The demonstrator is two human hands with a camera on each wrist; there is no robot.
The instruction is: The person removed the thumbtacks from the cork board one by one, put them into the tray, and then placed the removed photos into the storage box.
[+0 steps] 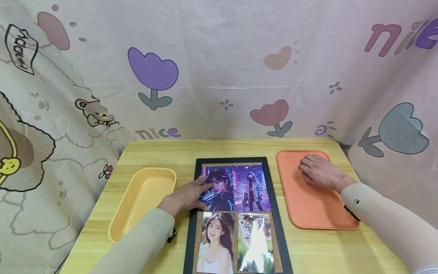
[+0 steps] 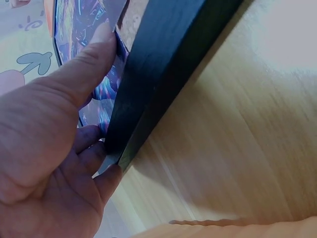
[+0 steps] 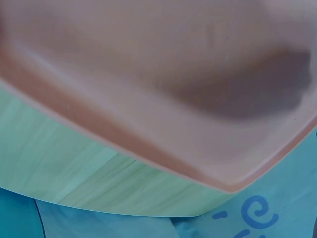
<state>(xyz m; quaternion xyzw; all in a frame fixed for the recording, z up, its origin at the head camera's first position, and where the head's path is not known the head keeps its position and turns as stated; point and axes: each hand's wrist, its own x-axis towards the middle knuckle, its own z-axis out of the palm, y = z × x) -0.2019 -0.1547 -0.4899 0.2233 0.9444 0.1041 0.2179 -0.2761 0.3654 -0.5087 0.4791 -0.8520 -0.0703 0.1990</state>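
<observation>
A black-framed cork board point(image 1: 280, 243) lies on the table with two purple neon-city pictures point(image 1: 251, 188) side by side on its upper half. Below them are a portrait photo point(image 1: 215, 243) and a glossy tiger picture point(image 1: 254, 236), partly washed out by glare. My left hand point(image 1: 188, 194) rests over the board's left edge, its extended fingers touching the upper left picture point(image 1: 219, 199); the thumb presses near that picture's lower edge. Over the orange tray point(image 1: 318, 213), my right hand point(image 1: 321, 171) bends its fingers down towards the bottom. A tiny dark speck shows beside the fingertips; what they hold is hidden.
A yellow tray point(image 1: 143, 194) stands left of the board, close to the left forearm. The wooden table point(image 1: 178, 152) ends at a printed curtain point(image 1: 212, 68) along the back and sides. In the right wrist view, a shadow falls across the tray bottom.
</observation>
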